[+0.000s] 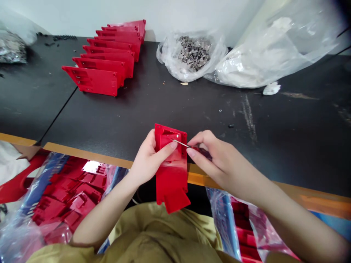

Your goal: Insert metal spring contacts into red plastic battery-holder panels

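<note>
The left hand (149, 157) grasps a red panel (170, 179) at its 10 o'clock side, thumb laid across its face. The panel stretches across the near edge of the bench (164, 106), its 6 o'clock end over the lap. At the panel's 3 o'clock, the right hand (219, 157) pinches a tool (182, 143) whose thin metal tip points to 9 o'clock, at the panel's upper part; whether it touches, I cannot tell.

From the panel, a row of plates (100, 81) leans at 11 o'clock, a bag of metal bits (171, 65) sits just past 12, and a black piece (231, 126) lies at 2. Crates of red parts stand near 9 (44, 186) and 4 (233, 226).
</note>
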Demonstrator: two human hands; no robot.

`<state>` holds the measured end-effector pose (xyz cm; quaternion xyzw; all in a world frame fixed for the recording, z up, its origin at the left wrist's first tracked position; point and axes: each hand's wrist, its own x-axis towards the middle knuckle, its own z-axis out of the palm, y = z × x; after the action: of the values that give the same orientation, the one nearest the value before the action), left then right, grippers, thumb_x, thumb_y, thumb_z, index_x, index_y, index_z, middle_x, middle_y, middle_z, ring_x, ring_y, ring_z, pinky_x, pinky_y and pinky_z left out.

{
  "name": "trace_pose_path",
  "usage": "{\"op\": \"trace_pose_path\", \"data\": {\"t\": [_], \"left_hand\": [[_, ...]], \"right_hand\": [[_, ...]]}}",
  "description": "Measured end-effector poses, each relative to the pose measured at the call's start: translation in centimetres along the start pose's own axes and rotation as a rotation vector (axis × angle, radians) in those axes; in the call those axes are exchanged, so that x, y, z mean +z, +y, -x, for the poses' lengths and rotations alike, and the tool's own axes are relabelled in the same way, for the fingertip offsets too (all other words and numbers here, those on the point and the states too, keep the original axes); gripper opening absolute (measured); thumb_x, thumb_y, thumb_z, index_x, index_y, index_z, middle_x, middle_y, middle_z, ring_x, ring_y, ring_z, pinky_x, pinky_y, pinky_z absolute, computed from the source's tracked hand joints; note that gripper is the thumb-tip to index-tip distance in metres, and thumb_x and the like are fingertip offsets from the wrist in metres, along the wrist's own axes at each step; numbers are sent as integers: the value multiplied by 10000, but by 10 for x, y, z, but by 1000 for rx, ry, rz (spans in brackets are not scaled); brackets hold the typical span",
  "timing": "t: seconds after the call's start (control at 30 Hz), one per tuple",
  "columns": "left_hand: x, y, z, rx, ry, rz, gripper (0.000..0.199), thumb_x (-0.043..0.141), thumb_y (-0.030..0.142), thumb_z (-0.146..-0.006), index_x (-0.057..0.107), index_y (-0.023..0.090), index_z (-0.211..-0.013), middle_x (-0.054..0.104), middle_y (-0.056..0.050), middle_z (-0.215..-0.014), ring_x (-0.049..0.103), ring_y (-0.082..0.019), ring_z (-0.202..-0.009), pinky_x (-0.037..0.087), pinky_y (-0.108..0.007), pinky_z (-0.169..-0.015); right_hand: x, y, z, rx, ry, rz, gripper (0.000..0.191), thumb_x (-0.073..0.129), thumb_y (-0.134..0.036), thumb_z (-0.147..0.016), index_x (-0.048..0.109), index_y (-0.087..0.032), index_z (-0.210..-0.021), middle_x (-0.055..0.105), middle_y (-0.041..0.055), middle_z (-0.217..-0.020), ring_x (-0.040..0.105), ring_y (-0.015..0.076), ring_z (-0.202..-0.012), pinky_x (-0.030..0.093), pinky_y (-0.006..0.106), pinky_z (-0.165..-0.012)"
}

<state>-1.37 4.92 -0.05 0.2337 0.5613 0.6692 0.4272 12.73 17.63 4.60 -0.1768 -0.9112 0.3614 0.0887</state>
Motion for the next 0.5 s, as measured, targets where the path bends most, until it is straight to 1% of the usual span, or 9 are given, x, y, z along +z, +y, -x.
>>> {"op": "trace_pose_path", "data": {"t": [0.07, 0.2, 0.33, 0.5], "left_hand": [[0, 0, 0, -6, -15, -49, 300, 724, 336, -846, 600, 161, -1056, 699, -44, -1018, 646, -146, -890, 520, -270, -828], [0, 1, 0, -36, -50, -60, 308, 741, 334, -830, 619, 153, -1047, 705, -53, -1002, 650, -151, -854, 520, -285, -815], [-2, 2, 0, -35, -58, -84, 322, 724, 369, -843, 596, 175, -1067, 693, -41, -990, 644, -155, -856, 518, -288, -799], [-5, 1, 0, -20, -101, -229, 314, 644, 433, -897, 542, 206, -1089, 680, -32, -1030, 619, -154, -894, 496, -285, -810]], "right_hand": [[0, 2, -4, -41, 11, 13, 107, 494, -290, -979, 514, -198, -928, 613, -19, -800, 539, 95, -600, 418, 230, -556], [-1, 7, -9, -159, 79, 62, 137, 538, -282, -971, 544, -181, -879, 612, -3, -835, 566, 102, -676, 429, 227, -598], [3, 11, -8, -195, 146, 184, 100, 530, -218, -978, 582, -177, -903, 636, -9, -835, 608, 105, -707, 435, 223, -617], [11, 10, -4, -237, 194, 368, 123, 478, -209, -999, 585, -172, -952, 661, 11, -881, 649, 137, -723, 420, 248, -574]]}}
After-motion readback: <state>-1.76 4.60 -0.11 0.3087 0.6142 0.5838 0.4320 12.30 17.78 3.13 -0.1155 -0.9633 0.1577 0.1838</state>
